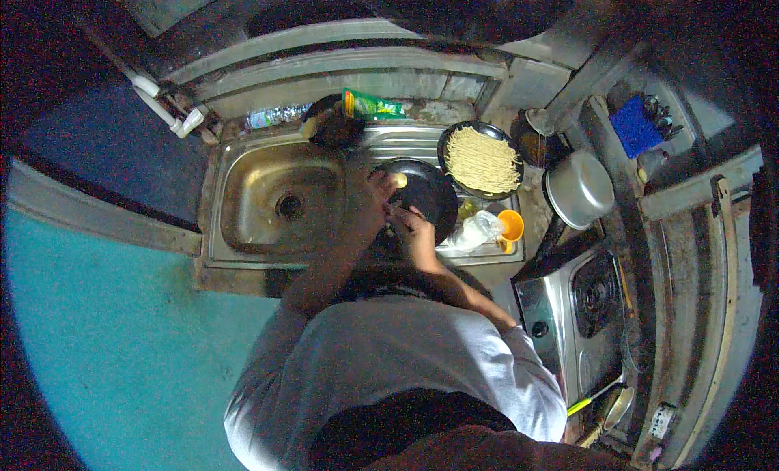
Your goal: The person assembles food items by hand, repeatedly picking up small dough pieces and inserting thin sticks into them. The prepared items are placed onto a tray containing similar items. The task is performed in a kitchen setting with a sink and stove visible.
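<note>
Both of my hands are over a round black plate or pan on the steel drainboard. My left hand is closed, fingers bent, beside a small pale-yellow piece of food; whether it grips this piece is unclear. Close against it, my right hand has its fingers pinched together on something too small and dark to make out. To the right of the plate lies a crumpled clear plastic bag beside an orange mug. Behind them a second black plate bears a heap of pale noodle-like strips.
The steel sink basin lies left of my hands. Behind it are a plastic bottle, a dark pot and a green packet. At right stand a silver pot and a gas stove.
</note>
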`<state>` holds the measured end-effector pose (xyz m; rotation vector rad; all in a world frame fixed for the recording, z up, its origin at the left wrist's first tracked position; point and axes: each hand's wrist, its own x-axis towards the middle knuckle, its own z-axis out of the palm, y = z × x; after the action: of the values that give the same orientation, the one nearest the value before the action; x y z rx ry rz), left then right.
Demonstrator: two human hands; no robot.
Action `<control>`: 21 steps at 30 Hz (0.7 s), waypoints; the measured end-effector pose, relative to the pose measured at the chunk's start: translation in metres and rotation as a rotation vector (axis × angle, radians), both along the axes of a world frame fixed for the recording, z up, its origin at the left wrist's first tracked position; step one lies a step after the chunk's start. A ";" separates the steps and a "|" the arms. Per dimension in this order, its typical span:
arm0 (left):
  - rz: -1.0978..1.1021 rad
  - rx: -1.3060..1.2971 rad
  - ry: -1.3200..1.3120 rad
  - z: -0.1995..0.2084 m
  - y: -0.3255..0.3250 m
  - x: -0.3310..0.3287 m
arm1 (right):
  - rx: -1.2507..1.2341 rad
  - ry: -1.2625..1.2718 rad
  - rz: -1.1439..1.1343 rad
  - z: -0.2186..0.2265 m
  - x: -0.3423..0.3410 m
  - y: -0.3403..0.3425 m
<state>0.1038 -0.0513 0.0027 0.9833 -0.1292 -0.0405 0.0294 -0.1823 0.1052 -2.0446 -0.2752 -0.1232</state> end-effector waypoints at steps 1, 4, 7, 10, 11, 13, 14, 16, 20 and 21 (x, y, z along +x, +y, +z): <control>-0.225 -0.061 -0.024 0.017 0.000 -0.003 | 0.164 0.015 -0.036 0.000 0.004 -0.002; -0.905 -0.454 0.115 0.042 0.001 -0.002 | 0.317 -0.116 -0.121 0.001 0.019 -0.008; -0.441 0.005 0.641 0.110 -0.021 -0.038 | 0.279 -0.105 -0.191 0.002 0.026 -0.022; -0.388 -0.133 0.493 0.088 -0.014 -0.045 | 0.425 0.012 -0.110 0.002 0.024 -0.018; -0.362 -0.162 0.456 0.072 -0.010 -0.046 | 0.468 0.049 -0.090 0.005 0.023 -0.017; -0.345 0.025 0.448 0.090 -0.009 -0.051 | 0.693 0.239 -0.024 0.006 0.022 -0.023; -0.334 0.118 0.441 0.098 -0.009 -0.052 | 0.875 0.394 0.038 0.006 0.022 -0.031; -0.313 0.284 0.480 0.090 -0.008 -0.049 | 1.075 0.609 -0.025 0.019 0.016 -0.030; -0.355 0.590 0.304 0.099 -0.005 -0.056 | 1.145 0.701 -0.002 0.028 0.014 -0.032; -0.355 0.607 0.237 0.100 -0.005 -0.058 | 1.148 0.693 -0.030 0.026 0.015 -0.032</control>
<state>0.0454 -0.0560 0.1030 1.5416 -0.0714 -0.5463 0.0445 -0.2139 0.1313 -0.8544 0.2366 0.3424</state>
